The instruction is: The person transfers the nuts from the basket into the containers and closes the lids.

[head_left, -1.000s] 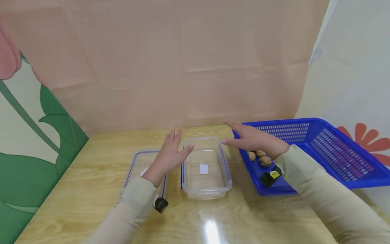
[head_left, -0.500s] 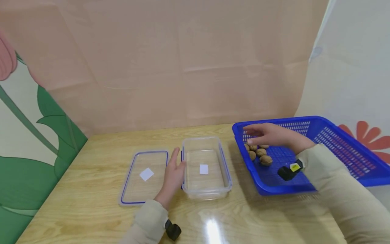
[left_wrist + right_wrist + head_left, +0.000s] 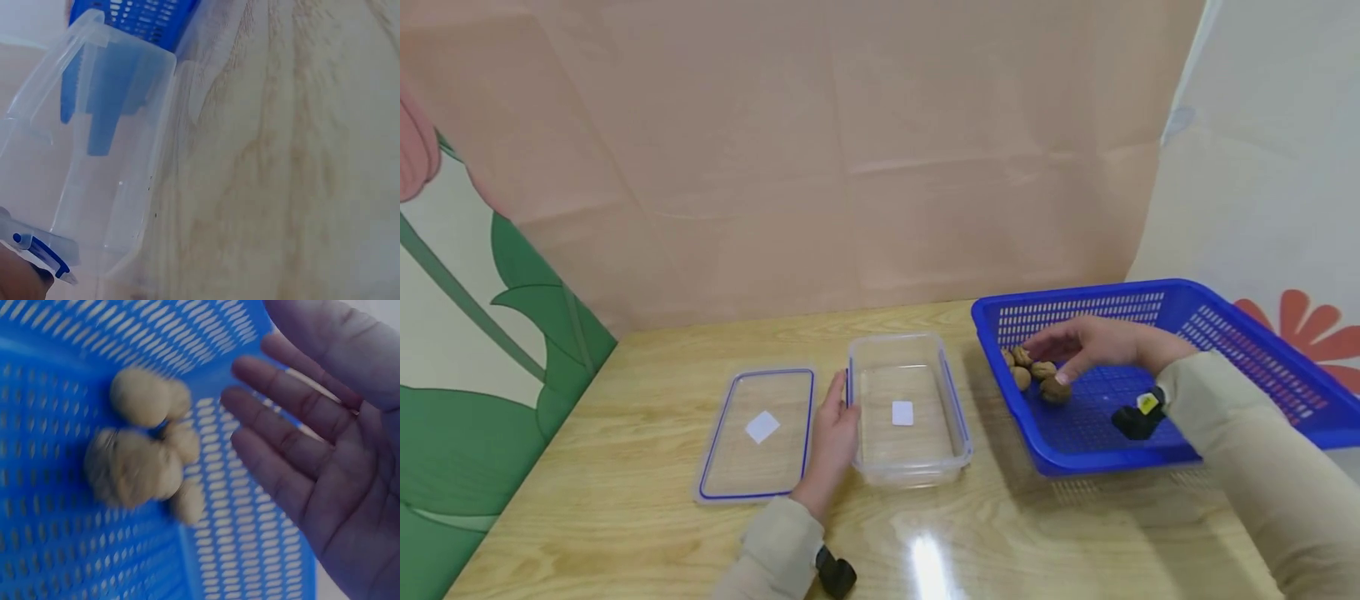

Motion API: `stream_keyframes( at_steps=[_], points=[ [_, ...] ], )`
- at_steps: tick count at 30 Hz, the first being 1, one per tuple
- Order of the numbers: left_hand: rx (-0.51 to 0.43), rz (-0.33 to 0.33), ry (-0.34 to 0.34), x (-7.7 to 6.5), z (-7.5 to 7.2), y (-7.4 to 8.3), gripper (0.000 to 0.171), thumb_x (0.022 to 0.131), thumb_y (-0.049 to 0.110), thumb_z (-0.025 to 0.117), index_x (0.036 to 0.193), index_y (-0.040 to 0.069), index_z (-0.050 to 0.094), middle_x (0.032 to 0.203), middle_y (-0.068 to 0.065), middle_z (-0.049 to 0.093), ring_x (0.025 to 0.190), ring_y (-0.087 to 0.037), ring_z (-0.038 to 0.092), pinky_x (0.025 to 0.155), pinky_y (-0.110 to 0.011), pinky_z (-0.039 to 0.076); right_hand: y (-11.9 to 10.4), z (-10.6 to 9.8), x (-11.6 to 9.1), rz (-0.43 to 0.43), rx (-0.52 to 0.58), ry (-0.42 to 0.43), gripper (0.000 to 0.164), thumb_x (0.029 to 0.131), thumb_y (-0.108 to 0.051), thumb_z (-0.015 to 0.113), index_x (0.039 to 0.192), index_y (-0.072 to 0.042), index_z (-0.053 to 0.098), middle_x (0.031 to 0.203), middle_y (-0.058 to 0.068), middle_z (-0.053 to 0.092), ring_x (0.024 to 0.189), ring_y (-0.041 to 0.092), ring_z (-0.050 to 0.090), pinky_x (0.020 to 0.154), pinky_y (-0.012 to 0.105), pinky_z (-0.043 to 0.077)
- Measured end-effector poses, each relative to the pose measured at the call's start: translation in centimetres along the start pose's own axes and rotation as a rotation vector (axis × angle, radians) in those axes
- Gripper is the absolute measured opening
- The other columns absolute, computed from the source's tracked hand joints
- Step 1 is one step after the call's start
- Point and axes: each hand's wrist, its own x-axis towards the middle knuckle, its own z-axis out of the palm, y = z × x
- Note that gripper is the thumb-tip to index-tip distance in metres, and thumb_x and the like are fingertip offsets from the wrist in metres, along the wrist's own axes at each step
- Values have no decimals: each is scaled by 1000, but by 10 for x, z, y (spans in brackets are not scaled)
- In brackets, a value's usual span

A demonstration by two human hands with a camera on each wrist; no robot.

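Note:
My left hand [image 3: 832, 442] rests against the left side of a clear plastic food container [image 3: 910, 477], fingers extended along its wall. In the left wrist view the container [image 3: 134, 181] lies close, and a bit of the hand [image 3: 20, 278] shows at the lower left corner. My right hand [image 3: 1101, 346] reaches into a blue plastic basket [image 3: 1105, 461], over several walnuts [image 3: 1042, 372] gathered at its left end. The right wrist view shows this hand [image 3: 312, 437] with spread fingers and nothing in the palm, beside the walnuts [image 3: 131, 465].
A clear lid [image 3: 756, 475] with a blue seal and a white square label [image 3: 763, 427] lies on the wooden table [image 3: 602, 483], left of the container. Another white label [image 3: 902, 412] shows in the container. A papered wall [image 3: 850, 167] stands behind the table.
My left hand has come down from above the lid to the container's left side. My right hand has moved right and down into the basket, over the walnuts.

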Motion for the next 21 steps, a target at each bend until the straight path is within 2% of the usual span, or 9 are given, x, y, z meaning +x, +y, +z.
stream_keyframes(
  at_steps=[2, 3, 4, 6, 8, 11, 16, 19, 21],
  points=[
    [0, -8, 1, 0, 1, -1, 56, 87, -1, 46, 141, 5, 37, 121, -22, 53, 85, -32, 50, 77, -36, 47, 8, -1, -1, -29, 15, -17, 50, 81, 1, 65, 124, 17, 45, 121, -1, 61, 108, -3, 54, 92, 16, 46],
    [3, -19, 1, -1, 1, -2, 55, 87, 0, 46, 141, 6, 37, 121, -22, 54, 85, -31, 50, 74, -35, 46, 12, -2, -2, -27, 20, -20, 49, 81, 1, 65, 123, 17, 45, 120, -8, 60, 108, -2, 54, 92, 16, 46],
    [2, -24, 0, -1, 1, -2, 55, 88, 0, 45, 141, 6, 37, 132, -21, 49, 95, -32, 52, 83, -37, 48, 15, -2, -3, -22, 21, -24, 49, 81, 1, 65, 122, 18, 45, 118, -11, 60, 108, -1, 55, 92, 16, 46],
    [-11, -37, -10, -2, 2, -3, 54, 88, 1, 45, 142, 5, 36, 136, -22, 46, 107, -37, 52, 91, -42, 47, 20, -3, -4, 7, 24, -24, 51, 80, 0, 66, 121, 21, 44, 118, -6, 62, 107, 1, 56, 92, 17, 46],
    [-24, -41, -15, -2, 2, -3, 54, 89, 0, 44, 141, 3, 35, 145, -19, 35, 128, -37, 39, 108, -47, 34, 26, -2, -5, 51, 28, -18, 53, 79, -2, 68, 120, 22, 43, 118, 4, 63, 106, 4, 57, 91, 18, 47],
    [-68, -58, -19, -2, 3, -5, 53, 89, -1, 44, 141, 1, 35, 146, -19, 32, 135, -35, 28, 113, -47, 23, 34, 0, -6, 80, 41, -19, 53, 78, -3, 69, 118, 22, 46, 115, 13, 64, 104, 6, 58, 90, 20, 48],
    [-137, -57, -20, 0, 5, -8, 53, 88, -4, 43, 140, -2, 35, 146, -19, 31, 136, -33, 27, 113, -45, 23, 49, -1, -7, 32, 86, -39, 41, 77, 0, 68, 114, 14, 56, 113, -2, 66, 102, 5, 59, 88, 19, 49],
    [-167, -55, -27, 1, 4, -8, 52, 88, -4, 42, 140, -4, 34, 147, -19, 31, 137, -32, 26, 114, -44, 22, 53, -2, -8, 72, 70, -18, 40, 76, -1, 70, 112, 12, 58, 110, -5, 67, 98, 4, 60, 85, 19, 50],
    [-181, -63, -34, 1, 4, -8, 52, 89, -3, 42, 140, -3, 33, 147, -18, 30, 137, -31, 26, 114, -43, 22, 54, -1, -8, 121, 38, 5, 45, 74, -3, 72, 110, 18, 55, 108, -1, 68, 95, 5, 61, 83, 21, 51]
  ],
)
